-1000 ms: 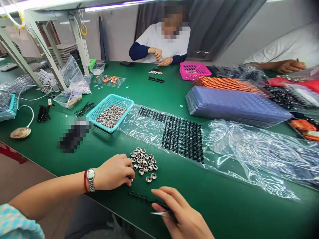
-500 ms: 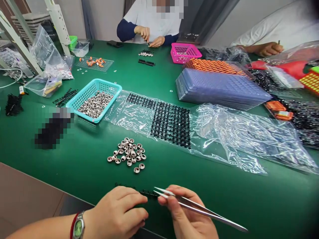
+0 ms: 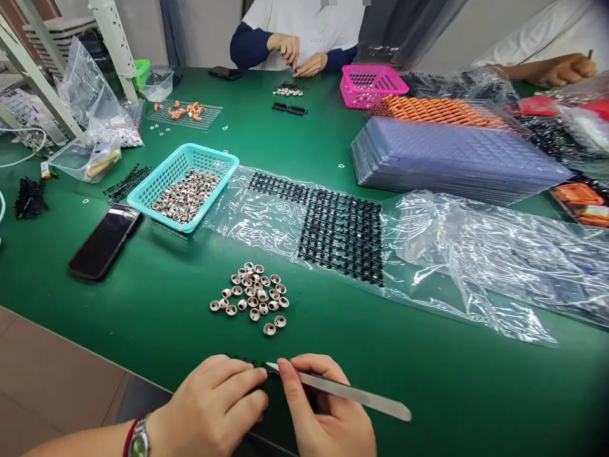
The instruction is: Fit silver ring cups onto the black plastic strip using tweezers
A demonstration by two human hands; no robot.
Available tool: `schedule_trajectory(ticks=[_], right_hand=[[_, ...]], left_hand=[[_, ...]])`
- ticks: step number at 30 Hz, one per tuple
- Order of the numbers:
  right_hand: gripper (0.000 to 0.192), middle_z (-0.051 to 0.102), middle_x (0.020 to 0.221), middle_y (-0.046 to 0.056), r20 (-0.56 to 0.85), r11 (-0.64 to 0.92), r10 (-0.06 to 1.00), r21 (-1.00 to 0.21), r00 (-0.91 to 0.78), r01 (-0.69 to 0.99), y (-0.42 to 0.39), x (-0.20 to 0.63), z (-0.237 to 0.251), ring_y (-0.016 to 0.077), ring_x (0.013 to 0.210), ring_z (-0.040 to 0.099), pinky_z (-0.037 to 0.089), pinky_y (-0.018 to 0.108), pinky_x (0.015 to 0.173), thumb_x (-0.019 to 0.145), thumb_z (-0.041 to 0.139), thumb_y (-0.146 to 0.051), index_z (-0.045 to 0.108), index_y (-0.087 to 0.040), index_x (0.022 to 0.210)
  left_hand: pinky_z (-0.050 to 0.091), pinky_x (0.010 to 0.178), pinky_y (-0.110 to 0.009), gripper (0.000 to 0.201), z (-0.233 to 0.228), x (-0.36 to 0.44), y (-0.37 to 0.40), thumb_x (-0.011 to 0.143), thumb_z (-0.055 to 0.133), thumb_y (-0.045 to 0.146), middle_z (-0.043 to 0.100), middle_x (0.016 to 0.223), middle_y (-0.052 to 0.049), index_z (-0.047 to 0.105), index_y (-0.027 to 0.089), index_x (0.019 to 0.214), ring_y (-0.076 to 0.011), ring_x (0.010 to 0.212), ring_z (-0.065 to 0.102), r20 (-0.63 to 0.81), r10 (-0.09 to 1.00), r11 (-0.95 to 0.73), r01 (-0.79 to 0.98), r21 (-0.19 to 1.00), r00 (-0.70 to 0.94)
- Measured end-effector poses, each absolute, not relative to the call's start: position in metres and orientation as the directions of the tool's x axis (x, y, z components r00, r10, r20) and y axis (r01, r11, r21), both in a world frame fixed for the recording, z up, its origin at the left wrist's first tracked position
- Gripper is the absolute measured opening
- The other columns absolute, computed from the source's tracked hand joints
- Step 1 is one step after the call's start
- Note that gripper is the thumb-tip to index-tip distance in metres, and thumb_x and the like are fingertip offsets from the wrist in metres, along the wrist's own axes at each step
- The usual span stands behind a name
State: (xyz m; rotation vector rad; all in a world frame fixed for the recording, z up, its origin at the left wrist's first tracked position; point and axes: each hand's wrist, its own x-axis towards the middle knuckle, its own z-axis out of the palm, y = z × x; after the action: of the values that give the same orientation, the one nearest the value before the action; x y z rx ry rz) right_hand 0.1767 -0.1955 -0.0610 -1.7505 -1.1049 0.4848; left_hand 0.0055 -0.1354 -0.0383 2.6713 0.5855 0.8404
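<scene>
At the table's near edge my left hand (image 3: 209, 403) has its fingers closed over a thin black plastic strip (image 3: 246, 360); only the strip's far side shows past the knuckles. Metal tweezers (image 3: 366, 400) are pinched in my right hand (image 3: 328, 412), with their points touching or just above the strip beside my left fingertips. The tweezers look pressed together, but whether a part sits between the points is hidden. Just beyond my hands lies a loose pile of small silvery cup-shaped parts (image 3: 253, 293) with holes.
Behind the pile stand a turquoise basket (image 3: 137, 200) of similar cups and a phone (image 3: 102, 244). Rows of black strips (image 3: 342, 235) lie on plastic film (image 3: 266, 228). Stacked clear trays (image 3: 451, 155) sit to the right. Across the table a person's hands (image 3: 304, 60) work near a pink basket (image 3: 349, 95).
My right hand has moved left to the strip, and the tweezers have gone from spread to pressed together. My left hand has shifted slightly left. The camera view has shifted a little.
</scene>
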Motion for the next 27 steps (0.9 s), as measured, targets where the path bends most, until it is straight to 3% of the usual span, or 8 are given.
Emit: schedule_trajectory(ticks=[11,22,25,27], right_hand=[[0.017,0.070,0.073,-0.003,0.122,-0.076,0.882,-0.917,0.456,0.392,-0.199,0.181,-0.059,0.0103,0.060,0.068,0.054,0.015,0.057,0.095,0.072,-0.035,0.070,-0.026,0.081],[0.012,0.072,0.077,-0.002,0.125,-0.035,0.862,-0.952,0.491,0.303,-0.198,0.181,-0.059,0.0114,0.067,0.071,0.057,0.016,0.062,0.093,0.075,-0.032,0.072,-0.027,0.082],[0.015,0.073,0.078,-0.001,0.116,-0.063,0.838,-0.950,0.533,0.306,-0.194,0.181,-0.058,0.0117,0.066,0.072,0.057,0.016,0.061,0.093,0.074,-0.036,0.072,-0.026,0.082],[0.017,0.073,0.077,-0.001,0.107,-0.083,0.827,-0.948,0.551,0.308,-0.190,0.180,-0.056,0.0114,0.064,0.071,0.056,0.016,0.059,0.093,0.073,-0.038,0.072,-0.025,0.082]], left_hand=[[0.057,0.085,-0.033,0.033,-0.039,0.008,-0.134,0.112,0.038,0.011,0.082,0.108,-0.011,0.070,0.009,0.104,-0.0198,0.098,0.072,0.464,0.477,-0.859,0.282,0.428,0.747],[0.059,0.083,-0.033,0.030,-0.033,0.008,-0.131,0.112,0.041,0.014,0.083,0.107,-0.011,0.069,0.012,0.102,-0.0205,0.095,0.075,0.462,0.467,-0.867,0.287,0.407,0.754],[0.060,0.087,-0.032,0.024,-0.030,0.004,-0.131,0.111,0.046,0.017,0.081,0.106,-0.013,0.069,0.012,0.107,-0.0211,0.096,0.075,0.461,0.502,-0.838,0.281,0.467,0.732],[0.061,0.083,-0.029,0.019,-0.028,0.000,-0.131,0.109,0.052,0.018,0.079,0.101,-0.011,0.070,0.014,0.110,-0.0196,0.090,0.074,0.440,0.581,-0.772,0.294,0.563,0.685]])
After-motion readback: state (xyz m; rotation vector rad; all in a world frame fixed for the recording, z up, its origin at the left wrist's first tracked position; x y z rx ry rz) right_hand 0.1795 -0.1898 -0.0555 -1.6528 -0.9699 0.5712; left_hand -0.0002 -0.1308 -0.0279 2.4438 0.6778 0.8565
